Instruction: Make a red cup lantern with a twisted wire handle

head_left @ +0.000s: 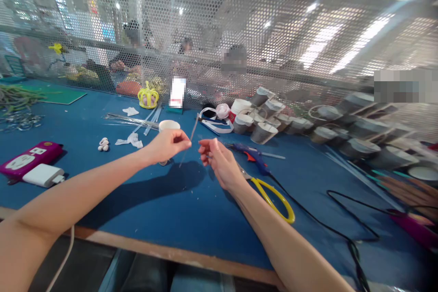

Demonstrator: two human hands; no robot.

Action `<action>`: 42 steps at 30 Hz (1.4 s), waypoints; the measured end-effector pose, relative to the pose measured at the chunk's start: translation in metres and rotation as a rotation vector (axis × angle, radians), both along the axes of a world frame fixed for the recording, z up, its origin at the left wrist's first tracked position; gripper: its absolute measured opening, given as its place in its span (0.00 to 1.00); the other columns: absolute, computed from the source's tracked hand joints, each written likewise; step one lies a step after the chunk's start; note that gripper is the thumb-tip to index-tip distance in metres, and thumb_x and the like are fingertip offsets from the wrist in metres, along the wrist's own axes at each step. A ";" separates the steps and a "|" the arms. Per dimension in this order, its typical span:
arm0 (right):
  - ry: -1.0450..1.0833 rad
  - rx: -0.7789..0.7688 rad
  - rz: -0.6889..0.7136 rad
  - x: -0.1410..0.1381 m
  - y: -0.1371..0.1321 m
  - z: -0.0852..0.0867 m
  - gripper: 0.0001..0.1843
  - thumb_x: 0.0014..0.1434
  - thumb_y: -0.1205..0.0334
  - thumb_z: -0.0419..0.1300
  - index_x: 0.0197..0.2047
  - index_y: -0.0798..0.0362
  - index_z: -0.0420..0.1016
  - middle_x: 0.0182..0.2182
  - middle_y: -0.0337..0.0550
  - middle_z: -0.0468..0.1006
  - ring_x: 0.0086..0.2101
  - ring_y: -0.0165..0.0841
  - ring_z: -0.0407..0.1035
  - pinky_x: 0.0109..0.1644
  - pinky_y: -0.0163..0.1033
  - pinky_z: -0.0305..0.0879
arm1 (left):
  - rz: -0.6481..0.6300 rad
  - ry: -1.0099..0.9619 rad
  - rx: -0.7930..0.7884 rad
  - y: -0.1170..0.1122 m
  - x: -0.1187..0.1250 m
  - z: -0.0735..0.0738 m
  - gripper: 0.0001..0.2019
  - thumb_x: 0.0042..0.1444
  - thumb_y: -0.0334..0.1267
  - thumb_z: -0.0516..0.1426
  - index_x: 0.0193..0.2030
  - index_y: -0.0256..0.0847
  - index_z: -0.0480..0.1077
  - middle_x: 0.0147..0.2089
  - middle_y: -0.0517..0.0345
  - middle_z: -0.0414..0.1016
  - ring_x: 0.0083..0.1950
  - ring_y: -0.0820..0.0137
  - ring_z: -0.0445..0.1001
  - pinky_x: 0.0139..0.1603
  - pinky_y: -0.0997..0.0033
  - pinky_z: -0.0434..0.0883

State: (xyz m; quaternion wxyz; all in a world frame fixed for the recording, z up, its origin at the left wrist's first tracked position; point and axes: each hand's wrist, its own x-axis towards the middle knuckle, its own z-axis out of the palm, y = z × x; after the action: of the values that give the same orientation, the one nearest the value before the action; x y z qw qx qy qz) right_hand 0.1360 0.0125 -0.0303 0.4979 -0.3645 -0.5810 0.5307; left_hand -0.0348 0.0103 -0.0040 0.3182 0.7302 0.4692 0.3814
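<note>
My left hand pinches a thin, pale, stick-like strip between thumb and fingertips, holding it slanted above the table. Just to its right hovers my right hand, fingers loosely curled and thumb raised, with nothing visible in it and a gap between it and the strip. A white cup stands partly hidden behind my left hand. Beyond my right wrist lie yellow-handled scissors, their blades partly covered by that hand, and a blue glue gun with a red trigger.
A purple power strip with a white plug lies at left. Several grey pots line the back right. A black cable crosses the right side. A yellow crown-shaped piece and a phone stand by the perforated screen; people sit beyond.
</note>
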 end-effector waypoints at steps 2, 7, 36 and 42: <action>-0.070 0.018 0.061 -0.002 -0.003 0.000 0.19 0.51 0.47 0.55 0.37 0.53 0.70 0.26 0.38 0.68 0.24 0.26 0.61 0.25 0.32 0.57 | -0.098 -0.026 -0.137 -0.003 0.004 -0.001 0.07 0.49 0.37 0.53 0.26 0.35 0.65 0.21 0.65 0.61 0.21 0.80 0.56 0.21 0.79 0.57; -0.154 0.088 0.054 -0.006 -0.009 0.004 0.12 0.49 0.55 0.59 0.36 0.52 0.71 0.22 0.34 0.67 0.22 0.25 0.59 0.24 0.33 0.57 | -0.188 -0.074 -0.196 -0.009 0.009 -0.006 0.10 0.50 0.40 0.53 0.25 0.35 0.65 0.21 0.65 0.59 0.21 0.81 0.54 0.20 0.79 0.53; -0.173 0.012 0.110 -0.001 -0.007 0.005 0.15 0.49 0.50 0.58 0.25 0.54 0.63 0.18 0.33 0.65 0.19 0.24 0.58 0.23 0.32 0.55 | -0.335 -0.164 -0.429 -0.014 0.008 -0.003 0.09 0.47 0.40 0.55 0.25 0.35 0.64 0.22 0.65 0.63 0.19 0.83 0.51 0.18 0.79 0.49; -0.211 -0.024 0.104 0.000 -0.005 0.003 0.17 0.49 0.48 0.57 0.25 0.53 0.62 0.17 0.32 0.64 0.18 0.23 0.58 0.23 0.32 0.55 | -0.351 0.003 -0.204 -0.009 0.005 -0.003 0.04 0.48 0.32 0.53 0.27 0.35 0.66 0.24 0.64 0.64 0.23 0.81 0.57 0.22 0.81 0.54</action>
State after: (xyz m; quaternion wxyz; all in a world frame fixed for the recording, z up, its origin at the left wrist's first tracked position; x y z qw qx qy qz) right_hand 0.1357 0.0077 -0.0271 0.4014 -0.3935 -0.6420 0.5214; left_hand -0.0293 0.0016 -0.0074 0.4514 0.7653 0.3715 0.2695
